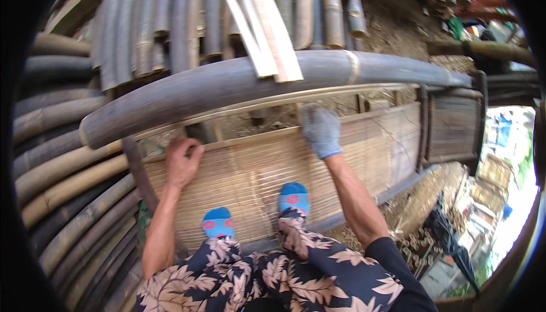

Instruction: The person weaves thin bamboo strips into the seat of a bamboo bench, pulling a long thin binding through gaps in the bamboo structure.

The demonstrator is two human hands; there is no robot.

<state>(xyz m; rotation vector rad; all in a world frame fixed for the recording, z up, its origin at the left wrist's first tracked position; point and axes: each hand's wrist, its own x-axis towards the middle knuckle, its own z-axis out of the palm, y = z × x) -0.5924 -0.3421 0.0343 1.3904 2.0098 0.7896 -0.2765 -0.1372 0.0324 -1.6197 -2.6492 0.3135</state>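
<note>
A bench with a slatted bamboo seat (pixel 244 172) stretches across the middle, with my feet in blue socks on it. Along the seat's far side runs a long, thin bamboo strip (pixel 256 136). My bare left hand (pixel 183 161) is at the strip near the bench's left end, fingers curled and thumb bent in. Farther right, my right hand (pixel 320 130), in a grey knitted glove, is closed over the same strip; its fingertips are hidden by the glove's back. Between the strip and a thick dark bamboo pole (pixel 227 87) lies an open gap.
Pale split bamboo slats (pixel 267 33) rest across the thick pole. Cut bamboo lengths (pixel 153 22) lie behind it, and more poles (pixel 79 198) are stacked at left. The bench's dark end frame (pixel 453 127) stands at right, near a black umbrella-like cloth (pixel 449 235).
</note>
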